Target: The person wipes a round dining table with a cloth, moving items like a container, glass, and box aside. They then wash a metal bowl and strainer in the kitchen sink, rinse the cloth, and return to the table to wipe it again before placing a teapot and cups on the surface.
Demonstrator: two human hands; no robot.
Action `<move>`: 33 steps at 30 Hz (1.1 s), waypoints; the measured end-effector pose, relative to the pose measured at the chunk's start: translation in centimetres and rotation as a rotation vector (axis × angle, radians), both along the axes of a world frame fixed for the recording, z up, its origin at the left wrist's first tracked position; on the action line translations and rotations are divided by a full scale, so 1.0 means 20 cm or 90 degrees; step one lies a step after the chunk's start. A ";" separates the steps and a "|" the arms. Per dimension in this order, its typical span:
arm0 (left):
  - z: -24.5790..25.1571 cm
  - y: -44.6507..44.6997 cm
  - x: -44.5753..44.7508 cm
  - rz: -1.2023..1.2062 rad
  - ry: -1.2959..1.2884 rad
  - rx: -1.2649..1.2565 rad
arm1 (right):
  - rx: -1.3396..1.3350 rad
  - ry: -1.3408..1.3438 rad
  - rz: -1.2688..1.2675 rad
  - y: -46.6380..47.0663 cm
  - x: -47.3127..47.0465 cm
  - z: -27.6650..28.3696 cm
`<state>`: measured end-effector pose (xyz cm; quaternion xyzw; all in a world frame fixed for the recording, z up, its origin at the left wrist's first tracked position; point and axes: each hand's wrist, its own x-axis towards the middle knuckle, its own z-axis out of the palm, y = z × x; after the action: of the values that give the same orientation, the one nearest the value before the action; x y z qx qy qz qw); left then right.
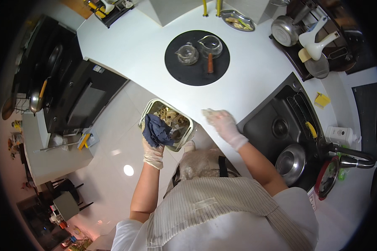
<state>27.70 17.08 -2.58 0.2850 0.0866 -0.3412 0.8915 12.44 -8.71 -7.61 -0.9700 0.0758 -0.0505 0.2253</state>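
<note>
My left hand (152, 153), in a thin pale glove, grips a crumpled dark blue cloth (157, 131) at the near left side of a waste bin (190, 127). The cloth covers most of the fingers and part of the bin's rim. Food scraps (172, 120) fill the bin, which stands against the counter's front edge. My right hand (223, 125), gloved too, is low over the white counter (185, 97) by that edge, right of the bin. Motion blurs its fingers, and I cannot tell whether anything is under them.
A round black cooktop (196, 77) carries a glass pitcher (187, 55) and a glass pot (212, 47) with a wooden handle. The dark sink (257, 131) on the right holds a metal bowl (290, 164). A metal dish (237, 20) of food pieces sits at the back.
</note>
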 end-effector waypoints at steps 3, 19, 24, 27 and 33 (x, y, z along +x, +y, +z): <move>0.02 0.12 0.01 0.081 -0.013 0.101 | 0.155 -0.107 -0.126 -0.07 -0.25 0.04; 0.08 0.47 0.01 0.030 0.054 0.133 | -0.062 0.013 -0.043 0.46 1.10 0.01; -0.03 0.60 -0.02 -0.038 -0.075 0.222 | -0.161 0.126 -0.086 0.60 0.72 0.00; -0.11 0.59 0.00 -0.120 -0.333 0.364 | -0.281 0.072 -0.198 0.50 0.13 -0.03; -0.02 0.45 0.09 -0.243 -0.577 0.406 | 0.073 0.089 -0.611 0.62 -1.13 -0.02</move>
<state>29.54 25.99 -2.95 0.6671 -0.2579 -0.2968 0.6327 -10.08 3.74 -7.98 -0.8128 0.5320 -0.0794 0.2237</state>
